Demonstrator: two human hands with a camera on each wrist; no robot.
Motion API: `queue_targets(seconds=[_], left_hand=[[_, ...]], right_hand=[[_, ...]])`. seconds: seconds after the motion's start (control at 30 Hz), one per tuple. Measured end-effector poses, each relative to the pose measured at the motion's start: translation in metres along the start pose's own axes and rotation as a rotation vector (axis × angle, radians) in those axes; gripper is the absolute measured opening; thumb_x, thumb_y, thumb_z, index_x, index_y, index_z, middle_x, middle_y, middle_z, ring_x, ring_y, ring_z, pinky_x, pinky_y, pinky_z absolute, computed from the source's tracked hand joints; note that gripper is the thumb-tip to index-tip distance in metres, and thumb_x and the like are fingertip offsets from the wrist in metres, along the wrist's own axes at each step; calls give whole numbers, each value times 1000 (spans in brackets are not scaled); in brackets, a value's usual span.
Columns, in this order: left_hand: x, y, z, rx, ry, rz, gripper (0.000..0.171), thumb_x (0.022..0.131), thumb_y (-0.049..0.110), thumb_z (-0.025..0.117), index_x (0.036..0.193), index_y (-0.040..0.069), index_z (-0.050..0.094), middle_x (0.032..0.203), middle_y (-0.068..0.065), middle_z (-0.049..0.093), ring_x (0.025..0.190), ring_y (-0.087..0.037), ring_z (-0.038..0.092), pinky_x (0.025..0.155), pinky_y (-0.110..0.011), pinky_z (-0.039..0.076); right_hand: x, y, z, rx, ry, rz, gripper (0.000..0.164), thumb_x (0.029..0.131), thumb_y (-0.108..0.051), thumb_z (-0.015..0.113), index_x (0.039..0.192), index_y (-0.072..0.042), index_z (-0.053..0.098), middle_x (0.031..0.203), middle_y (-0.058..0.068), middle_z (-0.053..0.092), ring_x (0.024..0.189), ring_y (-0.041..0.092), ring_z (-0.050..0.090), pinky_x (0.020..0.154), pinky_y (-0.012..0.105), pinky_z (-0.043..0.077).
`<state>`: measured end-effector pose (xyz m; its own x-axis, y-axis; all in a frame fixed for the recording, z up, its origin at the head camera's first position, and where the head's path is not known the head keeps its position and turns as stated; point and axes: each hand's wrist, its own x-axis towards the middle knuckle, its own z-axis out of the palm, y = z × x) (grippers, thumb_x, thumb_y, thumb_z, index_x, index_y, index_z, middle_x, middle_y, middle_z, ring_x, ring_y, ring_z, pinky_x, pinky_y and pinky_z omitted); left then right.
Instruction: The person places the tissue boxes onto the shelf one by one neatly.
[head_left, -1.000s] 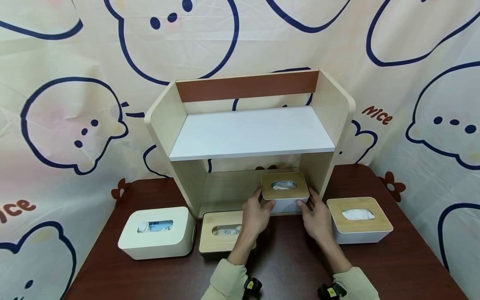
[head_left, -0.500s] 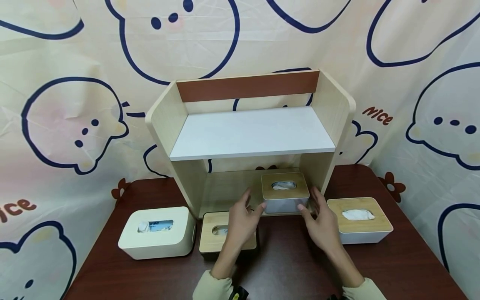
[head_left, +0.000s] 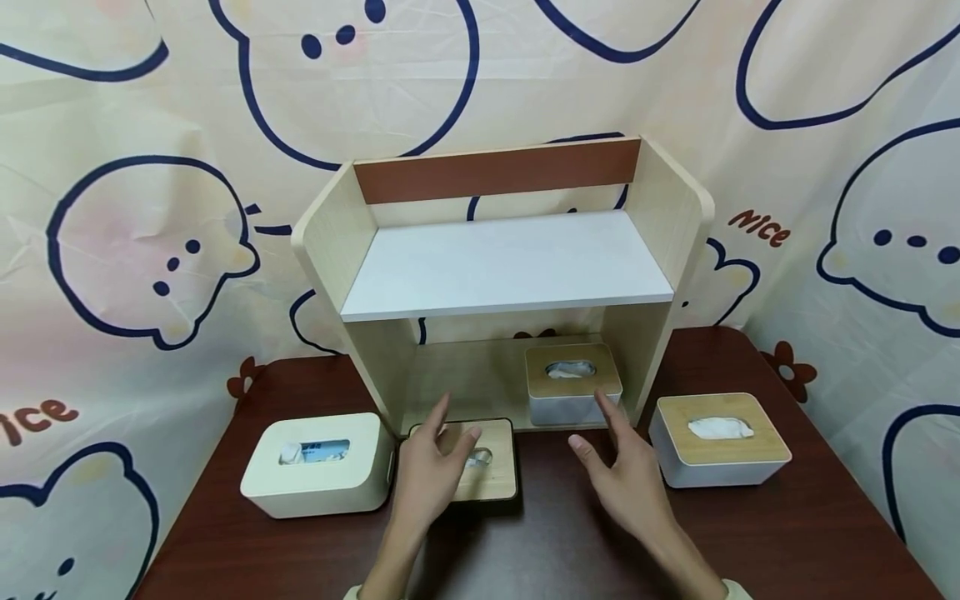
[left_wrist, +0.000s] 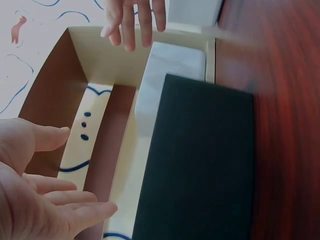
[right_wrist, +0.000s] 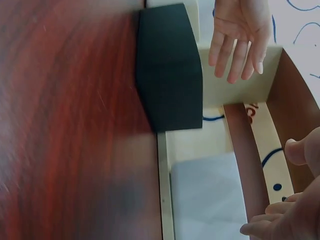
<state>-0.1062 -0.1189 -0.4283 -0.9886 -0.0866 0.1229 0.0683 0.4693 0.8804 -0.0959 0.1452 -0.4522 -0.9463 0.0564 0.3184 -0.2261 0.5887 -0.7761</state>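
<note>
My left hand (head_left: 429,475) hovers over the left part of a tissue box (head_left: 491,479) with a wooden lid and dark body, its fingers extended and holding nothing. In the left wrist view, the dark side (left_wrist: 200,160) of that box fills the middle, beside the open left hand (left_wrist: 50,192). My right hand (head_left: 632,487) is spread in the air, in front of a smaller white tissue box (head_left: 538,410) with a wooden lid. That smaller box stands on the bottom level of a two-level shelf (head_left: 506,262), at its right side.
An all-white tissue box (head_left: 322,487) stands on the table's left. A white one with a wooden lid (head_left: 723,473) stands on the right. The dark red-brown table (head_left: 555,554) holds them. A patterned cloth (head_left: 135,125) hangs behind the shelf.
Both hands have let go of the smaller white tissue box, which stays in the shelf. My left hand has moved left over the dark tissue box; my right hand has drawn back toward me.
</note>
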Motion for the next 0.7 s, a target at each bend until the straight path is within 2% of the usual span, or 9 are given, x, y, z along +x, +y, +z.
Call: queue_targets(seconds=[0.17, 0.33, 0.53, 0.7], left_hand=[[-10, -8, -16, 59, 11, -14, 72, 103, 30, 75, 165, 9, 43, 165, -22, 47, 141, -50, 57, 113, -63, 51], [-18, -16, -27, 123, 21, -25, 77, 102, 33, 76, 166, 8, 41, 164, -22, 49, 148, -47, 50, 116, -69, 45], [-27, -25, -36, 182, 3, -54, 87, 100, 36, 79, 168, 6, 34, 172, -19, 39, 156, -45, 41, 121, -67, 42], [-33, -36, -39, 211, -23, -34, 99, 96, 39, 83, 169, 2, 28, 174, -22, 32, 158, -44, 37, 124, -64, 39]], right_hand=[[-8, -6, 9, 22, -38, -18, 77, 98, -28, 81, 163, -7, 45, 162, 17, 54, 145, 42, 54, 114, 66, 48], [-14, -10, 21, 68, -125, -12, 77, 99, -30, 80, 163, -7, 45, 165, 16, 51, 148, 40, 52, 117, 62, 47], [-18, -14, 37, 112, -238, 32, 84, 97, -34, 82, 166, -11, 41, 168, 13, 47, 153, 37, 47, 121, 59, 44], [-20, -15, 47, 132, -315, 59, 93, 93, -39, 85, 168, -14, 37, 170, 12, 45, 153, 39, 47, 117, 58, 49]])
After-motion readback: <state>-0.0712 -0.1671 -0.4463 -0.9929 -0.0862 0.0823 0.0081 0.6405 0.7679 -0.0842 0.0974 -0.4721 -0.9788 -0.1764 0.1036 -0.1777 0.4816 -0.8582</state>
